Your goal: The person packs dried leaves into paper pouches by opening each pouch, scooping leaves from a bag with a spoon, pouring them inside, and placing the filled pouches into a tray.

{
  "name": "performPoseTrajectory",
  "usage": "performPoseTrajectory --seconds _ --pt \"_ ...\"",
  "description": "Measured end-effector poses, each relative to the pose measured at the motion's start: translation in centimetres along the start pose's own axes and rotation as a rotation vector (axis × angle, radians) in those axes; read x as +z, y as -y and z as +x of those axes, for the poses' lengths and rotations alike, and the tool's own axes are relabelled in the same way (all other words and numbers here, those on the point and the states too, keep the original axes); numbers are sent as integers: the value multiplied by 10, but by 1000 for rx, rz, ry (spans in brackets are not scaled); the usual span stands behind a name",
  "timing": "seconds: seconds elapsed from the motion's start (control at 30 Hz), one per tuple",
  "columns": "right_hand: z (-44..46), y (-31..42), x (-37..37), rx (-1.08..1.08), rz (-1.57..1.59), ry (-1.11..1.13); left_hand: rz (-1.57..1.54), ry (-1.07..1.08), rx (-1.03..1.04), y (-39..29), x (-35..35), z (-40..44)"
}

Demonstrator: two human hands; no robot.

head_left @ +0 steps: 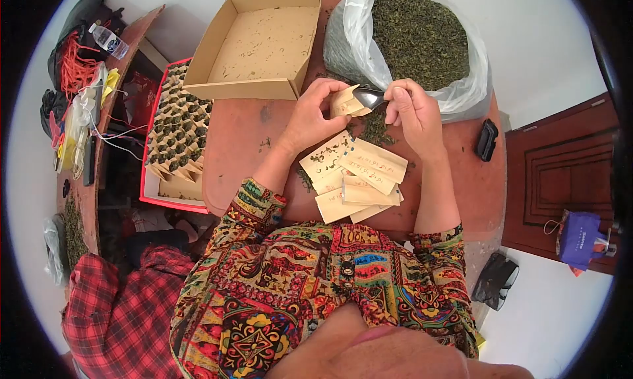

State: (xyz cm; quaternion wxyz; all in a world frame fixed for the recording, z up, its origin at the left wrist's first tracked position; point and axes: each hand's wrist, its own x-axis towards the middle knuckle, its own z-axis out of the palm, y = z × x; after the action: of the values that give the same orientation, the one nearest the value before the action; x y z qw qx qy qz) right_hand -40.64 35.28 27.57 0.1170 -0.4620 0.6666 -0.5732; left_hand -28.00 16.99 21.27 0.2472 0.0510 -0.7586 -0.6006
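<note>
My left hand (310, 117) grips a small tan paper packet (344, 103), its mouth held toward the right. Closed around the handle of a dark metal scoop (370, 98), my right hand (415, 115) keeps the scoop's tip at the packet's mouth. What the scoop carries is hard to make out. Loose dried tea leaves (376, 130) lie on the table just below. Nearer to my body is a loose pile of flat tan packets (374, 163), overlapping, with leaf bits scattered on one. A big clear plastic bag (359, 33) full of dried tea leaves (422, 39) stands beyond my hands.
A shallow cardboard box (267, 43) with leaf crumbs sits at the back left of the red-brown table (241, 148). Left of it, a red-rimmed box (146, 181) holds rows of filled packets (177, 125). A black object (486, 140) rests near the right edge. Someone in a plaid shirt (132, 306) is at left.
</note>
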Motion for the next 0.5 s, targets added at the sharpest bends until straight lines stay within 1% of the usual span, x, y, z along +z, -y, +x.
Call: performPoseTrajectory --seconds 0.23,0.33,0.43,0.5 --pt "0 2 -5 18 -19 145 66 8 44 1 -1 0" --pt "0 4 -3 5 -40 116 55 -2 34 1 -2 0" --pt "-1 5 -3 -75 -62 -12 22 -26 25 -1 -1 1" --pt "-3 5 -8 -57 -10 -67 62 -36 16 -4 -2 1"
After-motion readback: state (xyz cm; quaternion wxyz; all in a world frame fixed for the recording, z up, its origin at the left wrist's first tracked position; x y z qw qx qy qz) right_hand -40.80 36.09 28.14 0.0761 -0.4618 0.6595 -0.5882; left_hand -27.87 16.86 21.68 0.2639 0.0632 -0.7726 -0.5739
